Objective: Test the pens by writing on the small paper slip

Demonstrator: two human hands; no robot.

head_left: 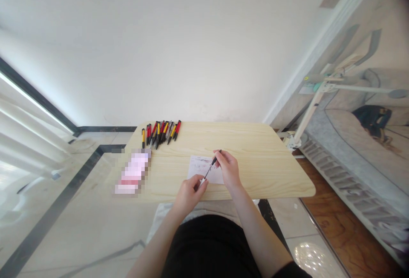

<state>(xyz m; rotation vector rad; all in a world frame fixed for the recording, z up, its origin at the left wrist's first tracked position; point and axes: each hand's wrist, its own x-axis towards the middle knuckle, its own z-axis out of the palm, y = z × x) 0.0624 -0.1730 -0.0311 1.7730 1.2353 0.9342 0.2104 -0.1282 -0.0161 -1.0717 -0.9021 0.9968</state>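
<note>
My right hand [229,168] pinches the black grip end of a pen [217,157] over the table. From that end a thin dark refill [208,172] slants down to the left. Its lower tip meets a short whitish pen barrel [202,181], which the fingers of my left hand [188,193] close around. Whether the tip sits inside the barrel or only touches it, I cannot tell. Beneath both hands lies a white sheet of paper [195,166] with scribbled marks.
Several red, yellow, grey and black pens [159,134] lie in a row at the back left of the light wooden table [262,159]. A blurred-out pinkish object [133,171] rests by the left edge. Right of the table stand a white metal frame [308,118] and a grey sofa [345,137].
</note>
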